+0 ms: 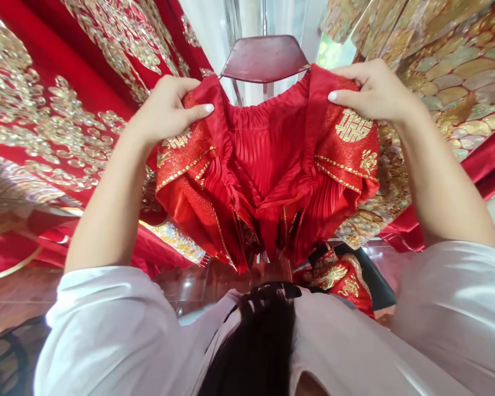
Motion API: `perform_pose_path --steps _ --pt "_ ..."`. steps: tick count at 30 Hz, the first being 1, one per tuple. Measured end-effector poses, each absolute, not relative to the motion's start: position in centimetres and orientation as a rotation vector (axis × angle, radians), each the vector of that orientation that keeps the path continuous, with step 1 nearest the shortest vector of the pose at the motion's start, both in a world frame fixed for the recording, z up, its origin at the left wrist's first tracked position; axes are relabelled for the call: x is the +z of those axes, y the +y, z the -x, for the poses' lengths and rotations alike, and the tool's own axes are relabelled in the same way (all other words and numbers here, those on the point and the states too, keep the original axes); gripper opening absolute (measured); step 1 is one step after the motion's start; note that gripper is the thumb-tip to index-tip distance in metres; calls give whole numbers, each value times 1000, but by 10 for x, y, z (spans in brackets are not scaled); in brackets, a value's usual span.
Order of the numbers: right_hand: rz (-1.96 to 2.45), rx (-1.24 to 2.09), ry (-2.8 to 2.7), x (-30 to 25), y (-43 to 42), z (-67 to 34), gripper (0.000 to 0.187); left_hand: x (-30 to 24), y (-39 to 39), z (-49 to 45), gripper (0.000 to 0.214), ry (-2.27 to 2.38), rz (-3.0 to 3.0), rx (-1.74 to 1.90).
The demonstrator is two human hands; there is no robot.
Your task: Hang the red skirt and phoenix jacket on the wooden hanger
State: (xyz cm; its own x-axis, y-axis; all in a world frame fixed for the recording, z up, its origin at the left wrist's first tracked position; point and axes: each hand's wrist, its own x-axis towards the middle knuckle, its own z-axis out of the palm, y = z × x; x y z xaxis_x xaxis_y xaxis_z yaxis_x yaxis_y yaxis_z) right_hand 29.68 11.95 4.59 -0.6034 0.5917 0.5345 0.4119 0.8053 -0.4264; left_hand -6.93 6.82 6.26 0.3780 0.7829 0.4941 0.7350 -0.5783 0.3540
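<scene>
I hold up a red pleated skirt with gold embroidery by its waistband, spread open between both hands. My left hand pinches the left end of the waistband, thumb on the front. My right hand grips the right end above a gold double-happiness motif. The skirt's folds hang down in front of my chest. Behind its top edge shows a dark red wooden hanger.
Red garments with dense gold embroidery hang at the left. Gold scale-patterned fabric hangs at the right. Another red and gold piece lies below on a glossy brown floor. A bright window is behind.
</scene>
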Motion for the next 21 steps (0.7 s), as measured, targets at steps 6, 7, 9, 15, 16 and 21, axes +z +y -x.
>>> perform_pose_path --steps 6,7,9,15,16,21 --pt "772 443 -2324 58 112 -292 24 50 72 61 39 1383 -2701 1262" --pt "770 469 -2332 61 109 -293 25 48 72 63 50 1259 -2761 1254" --pt "838 445 -2337 68 106 -295 27 48 73 68 55 1039 -2903 1109" --pt "918 289 -2311 91 109 -260 32 67 69 72 45 1309 -3094 359" --pt "879 352 -2322 94 110 -248 33 71 67 68 47 1392 -3053 290" --pt "826 710 -2211 104 108 -205 15 82 57 58 23 1482 -2795 613"
